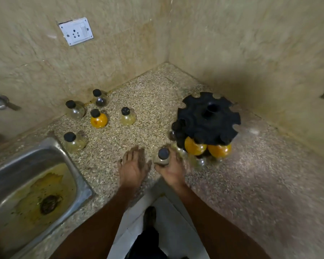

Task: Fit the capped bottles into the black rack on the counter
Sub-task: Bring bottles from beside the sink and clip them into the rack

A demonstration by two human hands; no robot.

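Black rack (209, 120), right of centre: a notched carousel standing on the speckled worktop (148, 101) close to the corner where two walls meet. Two orange-filled bottles (195, 147) hang in its near notches at lower centre, with what look like clearer bottles beside and beneath them; blur prevents a count. Most upper notches that face you appear unfilled.

Your right hand (171, 170), at lower centre, holds a clear capped bottle (163, 156) upright, fingers (177, 157) curled round its body, just left of the rack's lower tier. Your left hand (134, 165) lies beside it, fingers straight and spread over the worktop, holding nothing.

Five loose bottles stand at centre left, well apart from the rack: an orange one (98, 119), a pale one (127, 116) to its right, two clear ones (75, 109) (100, 99) against the back wall, and one (73, 143) just beside the sink (26, 174). The task is judged under half done: one bottle in hand, five to fetch.

Open worktop lies between the loose group and the rack, giving you an unobstructed path. Edges to mind: the sink rim at lower left, the worktop's front edge under your wrists, and the walls crowding the rack's far side, which may limit access to its rear notches.
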